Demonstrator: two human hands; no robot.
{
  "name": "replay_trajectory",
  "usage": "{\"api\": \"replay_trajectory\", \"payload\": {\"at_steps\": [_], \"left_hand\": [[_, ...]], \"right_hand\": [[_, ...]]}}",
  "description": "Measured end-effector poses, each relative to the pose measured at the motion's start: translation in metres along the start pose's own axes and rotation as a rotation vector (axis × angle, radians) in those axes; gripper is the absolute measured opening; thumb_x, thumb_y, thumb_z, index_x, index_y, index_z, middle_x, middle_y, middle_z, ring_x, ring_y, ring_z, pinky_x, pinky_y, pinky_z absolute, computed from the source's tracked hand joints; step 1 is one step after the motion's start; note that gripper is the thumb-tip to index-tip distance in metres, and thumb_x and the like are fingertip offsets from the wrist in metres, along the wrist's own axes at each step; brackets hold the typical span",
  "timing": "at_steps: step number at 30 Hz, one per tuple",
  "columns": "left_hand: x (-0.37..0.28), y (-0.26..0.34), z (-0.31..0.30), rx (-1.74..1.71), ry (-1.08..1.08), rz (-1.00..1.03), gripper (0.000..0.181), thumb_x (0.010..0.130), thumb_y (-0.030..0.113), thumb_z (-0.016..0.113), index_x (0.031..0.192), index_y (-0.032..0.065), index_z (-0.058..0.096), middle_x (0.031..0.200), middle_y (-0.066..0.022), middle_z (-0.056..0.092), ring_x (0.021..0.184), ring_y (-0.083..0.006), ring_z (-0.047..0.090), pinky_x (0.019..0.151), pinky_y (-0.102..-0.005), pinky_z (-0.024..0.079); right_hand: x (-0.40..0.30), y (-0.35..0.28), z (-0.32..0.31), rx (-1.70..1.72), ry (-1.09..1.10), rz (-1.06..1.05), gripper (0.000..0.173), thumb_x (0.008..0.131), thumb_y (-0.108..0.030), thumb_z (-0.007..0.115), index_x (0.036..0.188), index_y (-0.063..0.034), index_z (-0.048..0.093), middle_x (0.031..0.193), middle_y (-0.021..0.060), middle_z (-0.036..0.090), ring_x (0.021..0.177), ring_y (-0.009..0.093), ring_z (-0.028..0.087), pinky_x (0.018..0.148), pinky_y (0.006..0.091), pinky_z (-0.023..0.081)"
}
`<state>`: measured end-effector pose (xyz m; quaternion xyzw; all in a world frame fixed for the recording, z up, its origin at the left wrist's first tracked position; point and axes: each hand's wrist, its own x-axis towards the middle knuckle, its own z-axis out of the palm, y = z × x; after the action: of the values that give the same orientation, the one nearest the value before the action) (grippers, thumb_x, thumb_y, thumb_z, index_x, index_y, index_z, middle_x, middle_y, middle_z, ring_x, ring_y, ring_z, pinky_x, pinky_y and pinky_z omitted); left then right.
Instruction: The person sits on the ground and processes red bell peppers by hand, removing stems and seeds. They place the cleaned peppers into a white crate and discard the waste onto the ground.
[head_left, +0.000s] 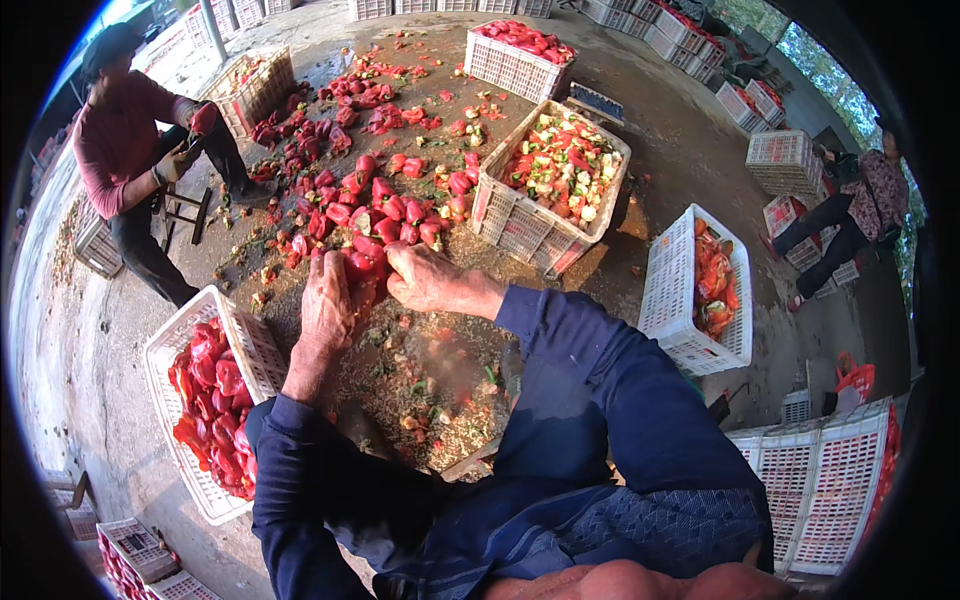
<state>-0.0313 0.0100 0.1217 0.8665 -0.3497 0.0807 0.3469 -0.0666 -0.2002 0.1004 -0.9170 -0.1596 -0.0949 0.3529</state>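
Note:
My left hand (328, 304) is closed around a red bell pepper (366, 274), its fingers on the pepper's left side. On the pepper's right side is my right hand (420, 277), with its fingers curled in; whether it grips the pepper or a small tool is hidden. Just beyond both hands lies a pile of whole red peppers (386, 206) on the wet floor. At my left stands a white plastic crate (259, 352) of red pepper pieces (217, 390). Ahead to the right, a larger crate (517, 232) holds pepper cores (562, 165) and scraps.
A white crate (671, 300) with orange-red scraps stands at my right. A co-worker (112, 135) sits at the left on a low stool (187, 214); another person (862, 202) sits at the far right. Stacked crates (817, 480) stand at the lower right. Seeds and scraps litter the floor.

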Motion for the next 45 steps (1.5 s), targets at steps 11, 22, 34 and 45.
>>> {"api": "replay_trajectory", "payload": {"at_steps": [11, 22, 34, 45], "left_hand": [[0.002, -0.009, 0.0, -0.31, -0.128, -0.256, 0.036, 0.085, 0.029, 0.071, 0.105, 0.0, 0.059, 0.084, -0.0102, 0.065, 0.073, -0.0188, 0.064, 0.064, -0.0342, 0.052], [0.001, 0.012, -0.033, -0.602, -0.128, -0.394, 0.041, 0.087, 0.026, 0.071, 0.114, -0.0023, 0.061, 0.093, -0.0081, 0.067, 0.082, -0.0142, 0.063, 0.073, -0.0306, 0.053], [0.003, 0.0, -0.028, -0.714, -0.028, -0.351, 0.045, 0.09, 0.031, 0.07, 0.119, -0.0019, 0.061, 0.093, -0.0088, 0.069, 0.071, -0.0134, 0.066, 0.057, -0.0257, 0.053], [-0.007, 0.006, -0.046, -0.897, -0.011, -0.457, 0.037, 0.095, 0.026, 0.064, 0.122, -0.0006, 0.061, 0.103, -0.0046, 0.068, 0.088, -0.0129, 0.066, 0.076, -0.0284, 0.055]], "right_hand": [[0.002, 0.024, -0.011, -0.178, 0.023, -0.007, 0.02, 0.085, -0.017, 0.061, 0.098, -0.0009, 0.06, 0.078, 0.0241, 0.068, 0.079, 0.044, 0.07, 0.07, 0.0541, 0.055], [-0.001, 0.002, -0.021, -0.26, -0.089, -0.026, 0.015, 0.089, -0.017, 0.058, 0.083, -0.0045, 0.065, 0.075, 0.0189, 0.067, 0.077, 0.039, 0.07, 0.071, 0.0497, 0.055], [0.002, 0.01, -0.02, -0.03, -0.058, -0.217, 0.011, 0.088, -0.001, 0.05, 0.097, 0.0004, 0.057, 0.079, 0.0238, 0.062, 0.079, 0.041, 0.067, 0.064, 0.0498, 0.05], [0.008, -0.039, -0.042, 0.781, -0.287, 0.39, 0.022, 0.102, -0.013, 0.054, 0.113, 0.0026, 0.064, 0.111, 0.0187, 0.066, 0.104, 0.028, 0.068, 0.08, 0.0397, 0.056]]}}
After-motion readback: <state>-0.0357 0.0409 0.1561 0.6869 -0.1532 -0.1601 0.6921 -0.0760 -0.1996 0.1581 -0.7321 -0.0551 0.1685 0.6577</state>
